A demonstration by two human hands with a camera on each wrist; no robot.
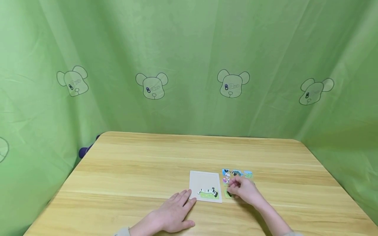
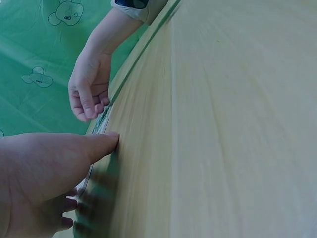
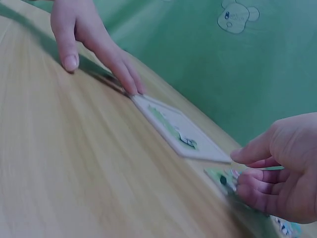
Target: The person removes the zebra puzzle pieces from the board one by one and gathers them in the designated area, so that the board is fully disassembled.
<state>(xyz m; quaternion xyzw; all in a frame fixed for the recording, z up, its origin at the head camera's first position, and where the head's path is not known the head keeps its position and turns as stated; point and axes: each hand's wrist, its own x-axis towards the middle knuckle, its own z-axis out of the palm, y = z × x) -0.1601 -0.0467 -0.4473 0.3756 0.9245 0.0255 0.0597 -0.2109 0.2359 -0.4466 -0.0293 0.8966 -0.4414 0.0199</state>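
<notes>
A white puzzle tray [image 1: 203,180] lies on the wooden table. Near its lower right corner sits a puzzle piece with a striped, zebra-like body on green [image 1: 209,193]. My left hand [image 1: 174,211] lies spread, fingertips at the tray's lower left corner and thumb out to the side. Above the loose pieces beside the tray hovers my right hand [image 1: 243,190], fingers loosely bent. In the right wrist view a gap shows between the right thumb [image 3: 242,154] and the lower fingers, with nothing seen in it. A green piece [image 3: 218,176] lies just below those fingers.
Several loose picture pieces [image 1: 227,172] lie right of the tray, partly hidden by the right hand. A green curtain [image 1: 189,111] with bear-head outlines surrounds the table [image 1: 133,164]. Something purple [image 1: 83,152] shows past the table's left edge.
</notes>
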